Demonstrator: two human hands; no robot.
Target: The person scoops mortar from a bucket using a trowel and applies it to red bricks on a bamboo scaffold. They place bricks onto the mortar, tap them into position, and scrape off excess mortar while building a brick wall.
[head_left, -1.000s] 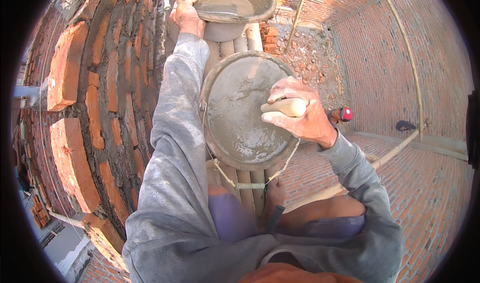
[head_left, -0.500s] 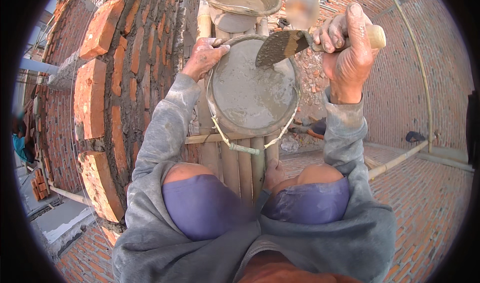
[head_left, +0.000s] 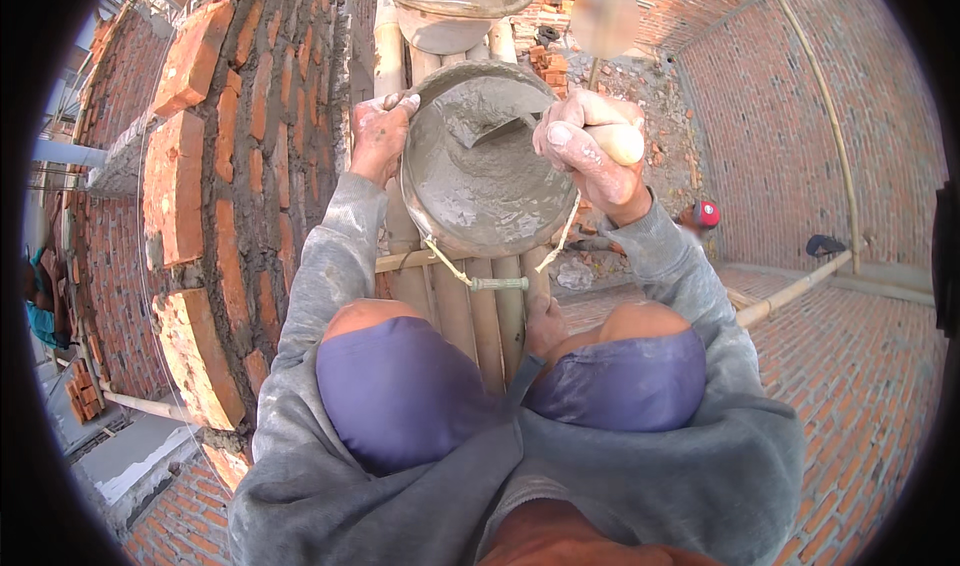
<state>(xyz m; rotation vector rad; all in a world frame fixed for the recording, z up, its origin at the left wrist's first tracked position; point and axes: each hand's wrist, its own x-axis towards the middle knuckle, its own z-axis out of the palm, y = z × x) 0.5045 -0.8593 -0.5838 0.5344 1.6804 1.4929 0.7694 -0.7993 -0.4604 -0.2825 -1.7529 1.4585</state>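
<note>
A round bucket of wet grey mortar stands in front of my knees, its rope handle with a pale green grip hanging on the near side. My left hand is closed on the bucket's left rim, thumb on top. My right hand is wrapped round the wooden handle of a trowel over the bucket's right side. The trowel's blade dips into the mortar near the far rim, partly covered by it and by my hand.
Beyond the bucket stands a second tub. Bamboo poles lie under the bucket. On the left runs a brick wall with loose-edged bricks. Below right is a person in a red cap; another in teal is far left.
My right hand has come down and left, lowering the trowel from above the bucket into the mortar. My left hand stays on the rim. The red-capped person has come into view.
</note>
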